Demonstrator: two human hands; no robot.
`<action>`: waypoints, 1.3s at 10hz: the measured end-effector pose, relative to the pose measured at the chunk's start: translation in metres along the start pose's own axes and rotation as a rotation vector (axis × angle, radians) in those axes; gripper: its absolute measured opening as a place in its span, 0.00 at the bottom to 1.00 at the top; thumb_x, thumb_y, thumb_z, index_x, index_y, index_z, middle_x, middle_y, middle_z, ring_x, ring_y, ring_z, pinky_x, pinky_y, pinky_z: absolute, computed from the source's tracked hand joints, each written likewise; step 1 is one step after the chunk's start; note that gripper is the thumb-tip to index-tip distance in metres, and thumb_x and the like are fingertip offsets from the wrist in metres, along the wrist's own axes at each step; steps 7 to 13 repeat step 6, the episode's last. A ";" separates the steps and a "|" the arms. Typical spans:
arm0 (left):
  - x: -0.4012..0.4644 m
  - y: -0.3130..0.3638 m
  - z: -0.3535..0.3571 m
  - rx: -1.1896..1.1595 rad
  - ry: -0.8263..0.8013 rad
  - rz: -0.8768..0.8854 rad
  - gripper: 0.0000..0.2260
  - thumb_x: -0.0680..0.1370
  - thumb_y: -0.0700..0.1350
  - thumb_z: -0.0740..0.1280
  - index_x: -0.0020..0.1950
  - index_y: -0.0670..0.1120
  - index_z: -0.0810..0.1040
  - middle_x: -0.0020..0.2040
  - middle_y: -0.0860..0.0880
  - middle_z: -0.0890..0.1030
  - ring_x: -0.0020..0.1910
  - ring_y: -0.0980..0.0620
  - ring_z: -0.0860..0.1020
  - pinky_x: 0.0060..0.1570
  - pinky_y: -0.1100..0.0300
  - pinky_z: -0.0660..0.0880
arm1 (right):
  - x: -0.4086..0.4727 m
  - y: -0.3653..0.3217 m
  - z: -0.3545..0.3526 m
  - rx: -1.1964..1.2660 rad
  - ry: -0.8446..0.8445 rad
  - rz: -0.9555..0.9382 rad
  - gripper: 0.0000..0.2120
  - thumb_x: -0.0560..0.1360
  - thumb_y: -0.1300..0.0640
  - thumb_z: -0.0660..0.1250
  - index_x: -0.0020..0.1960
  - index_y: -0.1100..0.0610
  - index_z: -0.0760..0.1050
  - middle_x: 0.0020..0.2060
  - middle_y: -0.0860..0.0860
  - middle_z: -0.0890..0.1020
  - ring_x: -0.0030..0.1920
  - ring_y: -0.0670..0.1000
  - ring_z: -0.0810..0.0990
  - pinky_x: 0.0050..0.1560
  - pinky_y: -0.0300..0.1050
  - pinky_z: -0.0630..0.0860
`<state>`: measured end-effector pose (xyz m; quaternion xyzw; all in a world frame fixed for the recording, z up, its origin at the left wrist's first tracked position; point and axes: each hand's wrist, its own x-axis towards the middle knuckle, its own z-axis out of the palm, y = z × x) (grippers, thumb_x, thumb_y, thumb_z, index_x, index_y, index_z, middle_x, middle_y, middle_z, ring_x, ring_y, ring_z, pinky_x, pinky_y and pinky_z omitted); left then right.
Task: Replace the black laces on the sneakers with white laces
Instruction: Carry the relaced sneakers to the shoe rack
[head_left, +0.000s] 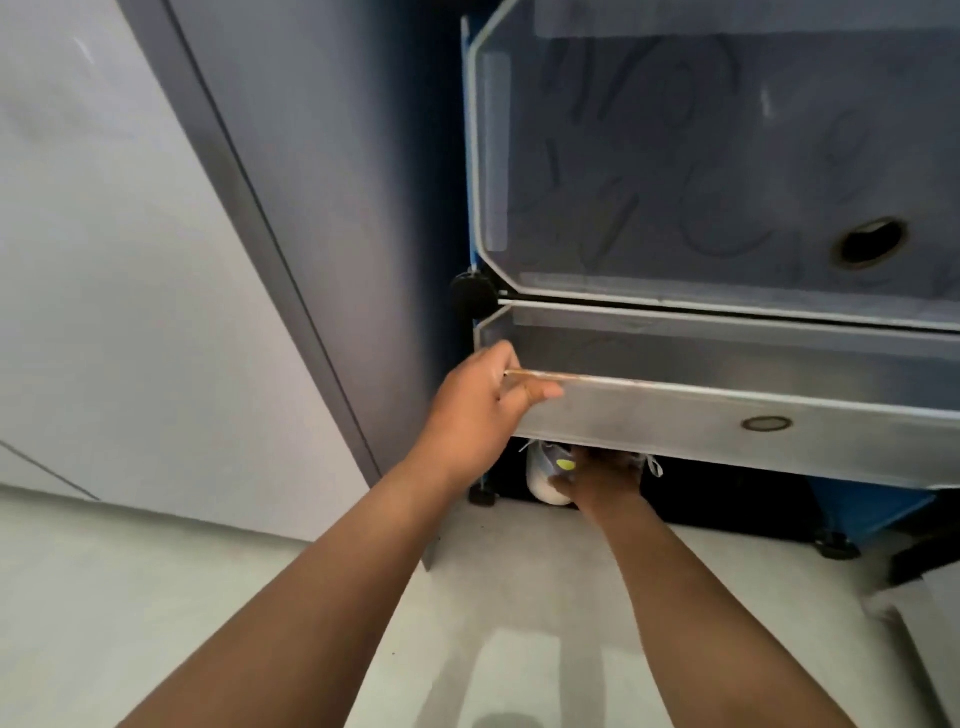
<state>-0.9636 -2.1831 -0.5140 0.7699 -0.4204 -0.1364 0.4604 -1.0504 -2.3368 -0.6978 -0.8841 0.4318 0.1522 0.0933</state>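
Lifting translucent cabinet door (675, 415): left hand (478, 410), grip curled round door's edge. Right hand (605, 480) grips white sneaker (545, 475) in bottom compartment, just above floor (260, 597).

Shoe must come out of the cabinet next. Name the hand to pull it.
Right. The right hand already grips the sneaker under the flap door; the left hand is holding that door up.
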 end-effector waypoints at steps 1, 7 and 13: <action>-0.009 0.002 -0.001 0.006 -0.004 0.016 0.16 0.74 0.47 0.69 0.34 0.49 0.63 0.33 0.53 0.67 0.32 0.59 0.64 0.32 0.65 0.62 | 0.011 -0.006 -0.011 0.007 -0.082 0.064 0.32 0.76 0.35 0.55 0.75 0.48 0.57 0.74 0.52 0.61 0.74 0.57 0.59 0.71 0.56 0.56; -0.122 -0.114 0.052 1.044 -0.180 0.640 0.15 0.73 0.38 0.60 0.53 0.41 0.83 0.52 0.40 0.82 0.52 0.42 0.81 0.55 0.44 0.76 | -0.210 0.081 0.116 0.641 0.267 0.017 0.17 0.74 0.66 0.64 0.63 0.62 0.72 0.60 0.57 0.73 0.63 0.57 0.68 0.63 0.41 0.62; -0.122 -0.114 0.052 1.044 -0.180 0.640 0.15 0.73 0.38 0.60 0.53 0.41 0.83 0.52 0.40 0.82 0.52 0.42 0.81 0.55 0.44 0.76 | -0.210 0.081 0.116 0.641 0.267 0.017 0.17 0.74 0.66 0.64 0.63 0.62 0.72 0.60 0.57 0.73 0.63 0.57 0.68 0.63 0.41 0.62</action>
